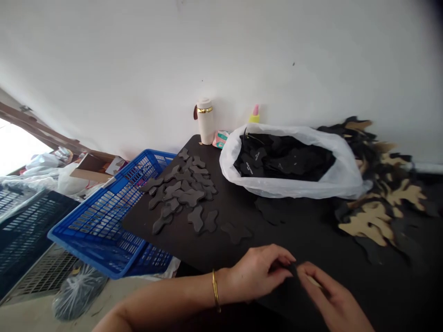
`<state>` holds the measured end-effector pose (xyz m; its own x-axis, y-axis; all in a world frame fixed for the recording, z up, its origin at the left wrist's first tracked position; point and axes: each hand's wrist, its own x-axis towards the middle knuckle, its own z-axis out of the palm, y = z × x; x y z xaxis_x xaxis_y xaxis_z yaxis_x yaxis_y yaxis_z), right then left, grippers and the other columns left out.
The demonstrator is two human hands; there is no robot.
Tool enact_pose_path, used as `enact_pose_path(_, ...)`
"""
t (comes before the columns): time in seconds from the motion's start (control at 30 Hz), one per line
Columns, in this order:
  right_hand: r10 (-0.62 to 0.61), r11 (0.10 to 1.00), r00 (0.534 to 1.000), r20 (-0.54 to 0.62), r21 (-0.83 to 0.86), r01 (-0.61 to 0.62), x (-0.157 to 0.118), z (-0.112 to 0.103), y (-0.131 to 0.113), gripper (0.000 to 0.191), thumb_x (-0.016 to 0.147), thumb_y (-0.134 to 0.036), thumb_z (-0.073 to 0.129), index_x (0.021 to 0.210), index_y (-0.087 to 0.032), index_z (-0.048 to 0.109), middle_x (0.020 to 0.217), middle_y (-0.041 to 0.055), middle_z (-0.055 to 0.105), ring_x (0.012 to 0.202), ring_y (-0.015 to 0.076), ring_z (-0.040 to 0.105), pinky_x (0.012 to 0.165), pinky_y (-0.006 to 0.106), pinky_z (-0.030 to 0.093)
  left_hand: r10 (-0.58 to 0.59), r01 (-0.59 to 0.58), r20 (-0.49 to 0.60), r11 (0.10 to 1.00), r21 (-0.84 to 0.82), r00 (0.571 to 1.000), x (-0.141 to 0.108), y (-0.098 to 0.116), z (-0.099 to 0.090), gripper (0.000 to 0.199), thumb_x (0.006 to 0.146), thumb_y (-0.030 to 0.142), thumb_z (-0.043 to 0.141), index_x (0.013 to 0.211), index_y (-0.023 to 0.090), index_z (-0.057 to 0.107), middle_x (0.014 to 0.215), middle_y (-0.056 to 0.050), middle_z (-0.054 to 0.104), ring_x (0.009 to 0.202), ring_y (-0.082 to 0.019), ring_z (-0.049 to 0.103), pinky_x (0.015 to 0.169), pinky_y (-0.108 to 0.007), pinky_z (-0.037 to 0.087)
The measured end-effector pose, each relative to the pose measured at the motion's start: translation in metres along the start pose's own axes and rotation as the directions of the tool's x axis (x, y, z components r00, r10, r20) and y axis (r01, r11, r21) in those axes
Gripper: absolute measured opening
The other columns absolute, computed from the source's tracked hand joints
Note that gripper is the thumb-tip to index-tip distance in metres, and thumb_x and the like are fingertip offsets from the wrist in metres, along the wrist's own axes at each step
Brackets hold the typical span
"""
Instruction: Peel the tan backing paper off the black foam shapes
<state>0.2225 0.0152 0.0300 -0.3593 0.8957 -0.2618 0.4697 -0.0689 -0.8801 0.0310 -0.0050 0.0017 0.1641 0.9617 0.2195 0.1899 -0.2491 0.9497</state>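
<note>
Near the front edge of the table, my left hand (256,272) pinches a thin dark piece of sheet material (293,268) between thumb and fingers. Closed at the other side of that piece is my right hand (330,295), its fingertips almost meeting the left ones. A tan edge (315,285) shows under the right fingers; how it joins the dark piece is hidden. Loose black cut-out pieces (236,233) with wavy outlines lie just beyond my left hand. A larger spread of the same cut-outs (190,196) covers the table's left part.
A white plastic bag (297,188), rolled open, holds black pieces with small white print. Black and tan scraps (368,221) heap at the right. A cream flask (205,122), small packet (220,138) and pink-tipped yellow bottle (255,115) stand by the wall. Blue crate (93,251) at left.
</note>
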Motion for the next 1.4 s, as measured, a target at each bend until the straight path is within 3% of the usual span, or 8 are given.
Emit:
enact_pose_path(0.2,0.07,0.992,0.997,0.042,0.104,-0.074,0.005,0.002,-0.005,0.024,0.081,-0.045,0.062,0.071,-0.024,0.06,0.067,0.0008,0.057,0.059,0.016,0.052,0.052,0.023,0.043,0.051,-0.055,0.059,0.995,0.082,0.997,0.0,0.002,-0.007,0.025,0.087,0.017,0.061,0.112,0.018,0.063,0.099,-0.006,0.071,0.089,-0.016,0.069,0.085,-0.027,0.057)
enact_pose_path(0.33,0.155,0.948,0.982,0.105,0.265,-0.178,0.01,0.006,-0.002,0.024,0.077,-0.04,0.066,0.067,-0.021,0.056,0.056,-0.0061,0.039,0.047,0.008,0.031,0.044,0.021,0.025,0.127,-0.144,0.108,0.976,0.162,0.986,-0.001,0.001,-0.011,0.024,0.089,0.012,0.056,0.111,0.02,0.063,0.1,-0.005,0.071,0.092,-0.016,0.068,0.088,-0.027,0.055)
enact_pose_path(0.63,0.2,0.826,0.971,0.132,0.51,-0.239,0.012,0.01,-0.004,0.022,0.074,-0.036,0.066,0.065,-0.019,0.054,0.051,-0.0092,0.036,0.043,0.0052,0.019,0.042,0.021,0.014,0.068,-0.072,0.061,0.995,0.067,0.996,0.002,-0.006,-0.007,0.02,0.089,0.015,0.058,0.108,0.021,0.061,0.098,-0.003,0.072,0.086,-0.014,0.071,0.081,-0.028,0.06)
enact_pose_path(0.73,0.164,0.87,0.981,0.107,0.454,-0.195,0.01,0.008,-0.004,0.021,0.077,-0.036,0.065,0.068,-0.019,0.058,0.057,-0.0064,0.046,0.045,0.0057,0.027,0.044,0.021,0.021,0.017,-0.018,0.046,0.999,0.032,0.999,0.004,-0.004,-0.008,0.018,0.087,0.017,0.059,0.104,0.02,0.062,0.096,-0.004,0.072,0.085,-0.015,0.071,0.081,-0.029,0.061)
enact_pose_path(0.83,0.037,0.957,0.998,0.048,0.285,-0.049,0.007,0.005,-0.008,0.02,0.082,-0.037,0.064,0.073,-0.018,0.063,0.068,-0.0027,0.056,0.058,0.0087,0.042,0.055,0.022,0.032,-0.114,0.12,0.065,0.988,-0.098,0.991,0.006,0.0,-0.01,0.016,0.085,0.017,0.061,0.101,0.019,0.063,0.093,-0.004,0.072,0.085,-0.016,0.071,0.081,-0.03,0.061)
enact_pose_path(0.93,-0.052,0.986,0.998,0.018,0.16,0.049,0.005,0.003,-0.013,0.021,0.086,-0.036,0.061,0.076,-0.018,0.065,0.069,-0.0022,0.056,0.063,0.0106,0.044,0.059,0.022,0.034,-0.176,0.195,0.111,0.962,-0.192,0.978,0.007,0.003,-0.011,0.016,0.084,0.017,0.062,0.1,0.019,0.063,0.09,-0.003,0.072,0.085,-0.016,0.071,0.082,-0.03,0.06)
enact_pose_path(1.2,0.078,0.929,0.989,0.125,0.351,-0.118,0.008,0.005,-0.009,0.021,0.085,-0.035,0.059,0.071,-0.02,0.058,0.064,-0.0041,0.051,0.056,0.0088,0.038,0.056,0.022,0.032,-0.02,0.027,0.088,0.996,-0.08,0.996,0.004,-0.002,-0.013,0.023,0.085,0.015,0.061,0.107,0.02,0.062,0.093,-0.003,0.071,0.085,-0.015,0.071,0.081,-0.028,0.06)
enact_pose_path(1.4,0.016,0.983,0.999,0.049,0.18,-0.024,0.005,0.006,-0.012,0.018,0.085,-0.032,0.059,0.076,-0.018,0.062,0.067,-0.0027,0.051,0.062,0.0101,0.04,0.057,0.022,0.031,-0.088,0.109,0.121,0.979,-0.172,0.989,0.005,-0.005,-0.012,0.025,0.085,0.014,0.06,0.109,0.02,0.06,0.09,-0.002,0.072,0.086,-0.015,0.071,0.082,-0.029,0.06)
